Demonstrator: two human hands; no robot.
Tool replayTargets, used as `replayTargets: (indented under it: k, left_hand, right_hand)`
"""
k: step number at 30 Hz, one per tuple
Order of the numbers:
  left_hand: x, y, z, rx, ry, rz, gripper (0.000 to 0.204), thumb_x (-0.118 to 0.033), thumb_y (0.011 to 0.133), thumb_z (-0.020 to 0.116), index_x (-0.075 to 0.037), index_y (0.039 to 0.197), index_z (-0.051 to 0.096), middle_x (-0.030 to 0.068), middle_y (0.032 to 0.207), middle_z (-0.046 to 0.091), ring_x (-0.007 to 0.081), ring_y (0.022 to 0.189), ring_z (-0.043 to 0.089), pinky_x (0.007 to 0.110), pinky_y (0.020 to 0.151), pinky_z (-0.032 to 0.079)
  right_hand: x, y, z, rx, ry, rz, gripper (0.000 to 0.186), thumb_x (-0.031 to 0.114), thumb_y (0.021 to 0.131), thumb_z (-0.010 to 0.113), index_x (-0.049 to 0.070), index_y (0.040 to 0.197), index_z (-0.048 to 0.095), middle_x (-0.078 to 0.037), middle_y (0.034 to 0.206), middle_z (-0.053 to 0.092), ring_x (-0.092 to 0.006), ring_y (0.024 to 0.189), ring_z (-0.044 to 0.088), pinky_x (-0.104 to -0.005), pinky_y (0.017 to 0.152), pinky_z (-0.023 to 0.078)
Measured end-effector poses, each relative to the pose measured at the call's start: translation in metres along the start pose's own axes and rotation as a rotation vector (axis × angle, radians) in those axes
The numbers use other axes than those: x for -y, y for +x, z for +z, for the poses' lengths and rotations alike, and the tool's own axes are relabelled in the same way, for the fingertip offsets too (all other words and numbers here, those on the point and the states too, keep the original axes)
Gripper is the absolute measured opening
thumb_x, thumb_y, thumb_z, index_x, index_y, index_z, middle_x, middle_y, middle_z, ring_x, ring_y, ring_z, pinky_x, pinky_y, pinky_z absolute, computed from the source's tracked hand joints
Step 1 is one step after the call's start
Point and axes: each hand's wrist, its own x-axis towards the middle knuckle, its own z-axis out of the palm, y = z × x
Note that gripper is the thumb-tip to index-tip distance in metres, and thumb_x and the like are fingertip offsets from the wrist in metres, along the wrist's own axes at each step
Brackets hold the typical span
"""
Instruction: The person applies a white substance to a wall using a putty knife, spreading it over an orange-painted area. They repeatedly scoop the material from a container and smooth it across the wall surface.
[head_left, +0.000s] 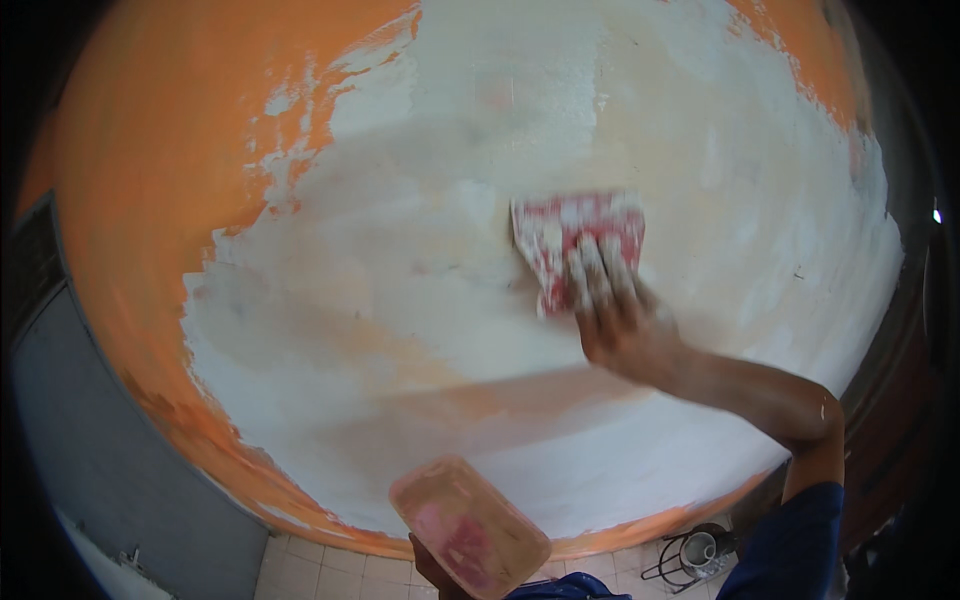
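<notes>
My right hand (622,318) presses a red putty spreader (625,222), smeared with white, against the wall. Its fingers lie over the spreader's face, and their tips are coated white. Around it the wall (440,220) carries a broad white-and-beige coat with streaky patches. Low in front of my body, my left hand (430,568) holds a shallow rectangular plastic tub (500,500) with pinkish smears inside. The tub is tilted toward me and hides most of that hand's fingers.
Orange paint (150,200) borders the coated area at the left, upper right and bottom. A grey door (130,430) stands at the left. Below lies a tiled floor (320,572). At lower right, a white cup-like container (697,548) sits by a dark metal frame (668,570).
</notes>
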Motion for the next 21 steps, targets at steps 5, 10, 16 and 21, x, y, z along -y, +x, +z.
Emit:
replayTargets:
  k: [5,10,16,21]
  left_hand:
    - [0.003,0.010,-0.016,-0.040,0.425,0.198,0.049,-0.049,0.089,0.039,-0.013,0.121,0.046,0.0055,0.112,0.052,0.0194,0.100,0.054,0.036,0.082,0.049]
    - [0.011,0.009,-0.012,-0.014,0.240,0.231,0.045,-0.043,0.089,0.043,-0.010,0.120,0.045,0.0065,0.108,0.053,0.0185,0.096,0.056,0.032,0.077,0.050]
    - [-0.005,-0.004,0.010,-0.197,-0.236,-0.139,0.050,-0.043,0.092,0.038,-0.006,0.125,0.043,0.0121,0.116,0.052,0.0278,0.107,0.051,0.044,0.091,0.045]
    - [-0.005,-0.004,-0.008,-0.183,-0.102,-0.162,0.054,-0.047,0.091,0.039,-0.007,0.126,0.043,0.0122,0.117,0.052,0.0284,0.107,0.051,0.045,0.090,0.046]
  right_hand:
    - [-0.035,0.029,-0.053,-0.163,0.077,0.179,0.037,0.006,0.072,0.055,-0.008,0.105,0.057,-0.025,0.105,0.060,-0.0337,0.093,0.062,-0.0356,0.065,0.053]
    - [-0.134,0.146,-0.044,-0.224,-0.079,0.416,0.009,0.006,0.073,0.053,0.001,0.069,0.059,-0.016,0.063,0.059,-0.0273,0.060,0.061,-0.0397,0.051,0.048]
    - [-0.118,0.152,0.009,-0.192,0.111,0.251,0.012,0.015,0.081,0.049,0.006,0.081,0.057,-0.010,0.082,0.061,-0.0269,0.079,0.062,-0.0387,0.052,0.051]
    - [-0.003,0.055,-0.012,-0.095,-0.002,-0.080,0.033,0.012,0.068,0.056,-0.012,0.092,0.061,-0.028,0.094,0.061,-0.0378,0.083,0.061,-0.0443,0.068,0.052]
